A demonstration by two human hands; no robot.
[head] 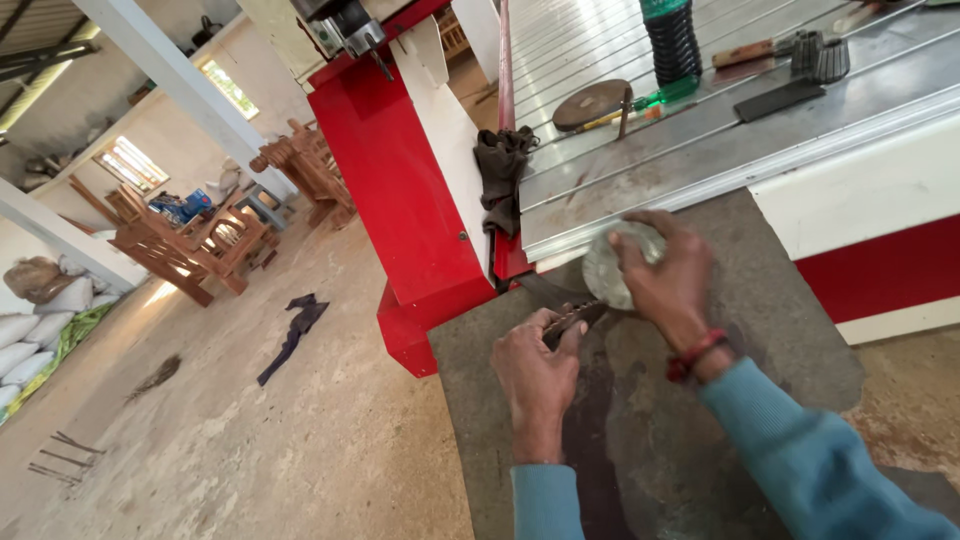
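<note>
Just below the machine bed's [700, 150] edge, his left hand [535, 375] pinches a dark tool handle [572, 318], while his right hand [665, 275] clasps a round grey disc [610, 265] against it. Farther up the bed lie a rusty disc [590, 103] and a green bottle [670, 40].

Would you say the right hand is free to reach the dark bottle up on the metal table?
Probably not at once: the right hand holds a round metal disc, and the bottle stands well beyond it.

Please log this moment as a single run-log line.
left hand: grips dark tool | right hand: holds round metal disc | surface: grey mat beside red-and-white machine
</note>
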